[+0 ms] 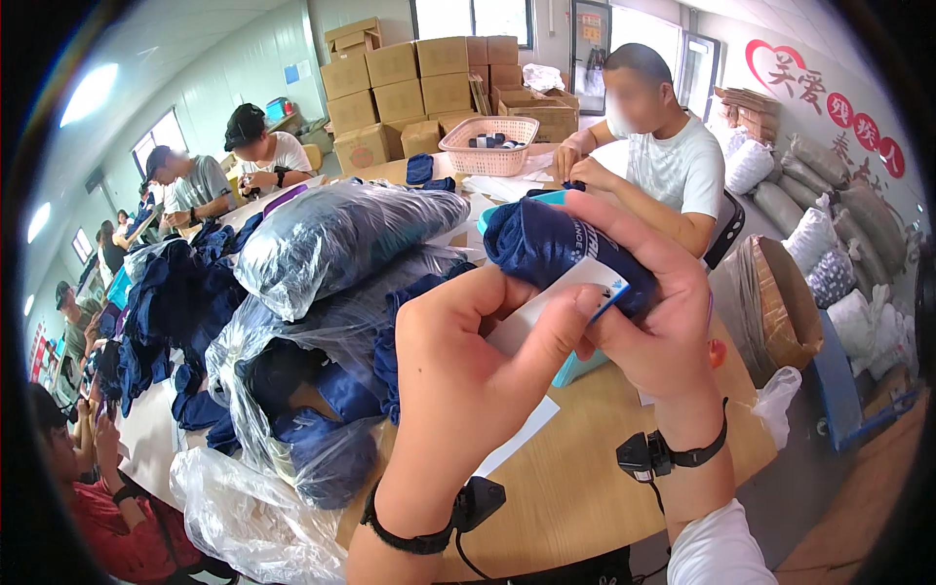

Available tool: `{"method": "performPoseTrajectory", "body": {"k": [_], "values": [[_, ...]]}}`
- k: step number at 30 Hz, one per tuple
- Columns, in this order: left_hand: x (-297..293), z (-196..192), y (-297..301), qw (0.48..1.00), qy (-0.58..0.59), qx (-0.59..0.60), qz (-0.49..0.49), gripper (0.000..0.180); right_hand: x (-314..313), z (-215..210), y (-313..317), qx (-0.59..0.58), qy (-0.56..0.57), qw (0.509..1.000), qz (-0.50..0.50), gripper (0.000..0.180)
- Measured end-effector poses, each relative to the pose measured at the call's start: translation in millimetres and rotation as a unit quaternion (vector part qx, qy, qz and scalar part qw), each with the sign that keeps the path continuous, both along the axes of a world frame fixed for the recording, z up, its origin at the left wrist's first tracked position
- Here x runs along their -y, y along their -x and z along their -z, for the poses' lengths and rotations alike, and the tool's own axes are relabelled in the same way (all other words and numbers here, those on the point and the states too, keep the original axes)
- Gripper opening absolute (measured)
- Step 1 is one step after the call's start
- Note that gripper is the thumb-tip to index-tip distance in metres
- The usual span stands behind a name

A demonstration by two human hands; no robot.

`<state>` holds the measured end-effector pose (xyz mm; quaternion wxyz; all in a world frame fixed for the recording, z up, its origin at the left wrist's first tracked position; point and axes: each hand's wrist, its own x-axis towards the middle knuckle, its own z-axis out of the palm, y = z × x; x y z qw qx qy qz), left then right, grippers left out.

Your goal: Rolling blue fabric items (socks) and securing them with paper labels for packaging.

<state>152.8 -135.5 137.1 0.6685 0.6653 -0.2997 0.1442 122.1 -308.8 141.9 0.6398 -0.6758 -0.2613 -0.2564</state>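
Observation:
A rolled navy cloth (531, 241) with light printing on its side is held up in front of me, above the table. My right hand (658, 322) wraps around the roll from the right, its fingers over the top and its thumb low on the near side. A white paper label (593, 278) with small blue marks lies against the roll. My left hand (468, 356) is closed on the label, thumb pressing on its face; its other fingers are mostly hidden behind. Something teal (577, 369) shows partly behind my hands.
Left of my hands, clear plastic bags of navy cloth (341, 239) and a loose navy pile (180, 307) cover the table (575, 487). A pink basket (489, 146) stands at the far side. A person (673, 156) sits across; others sit leftward. Sacks (775, 302) stand at right.

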Motion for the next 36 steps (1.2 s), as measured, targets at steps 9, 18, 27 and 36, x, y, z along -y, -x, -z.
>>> {"method": "performPoseTrajectory", "body": {"k": [9, 18, 27, 36], "values": [[-3, 1, -8, 1.0, -0.023, -0.019, -0.008, 0.041, -1, 5, -4, 0.039, 0.003, 0.999, -0.021, 0.061], [2, 12, -14, 0.998, 0.019, -0.024, 0.046, 0.04, -14, 3, 3, 0.013, -0.082, 0.997, -0.006, 0.048], [6, 2, 2, 0.987, -0.081, 0.112, -0.078, 0.048, 5, -3, -4, -0.07, -0.161, 0.984, 0.042, 0.038], [-1, -5, 44, 0.896, 0.001, -0.194, 0.398, 0.112, 25, -14, 5, 0.052, -0.083, 0.991, 0.087, 0.035]]}}
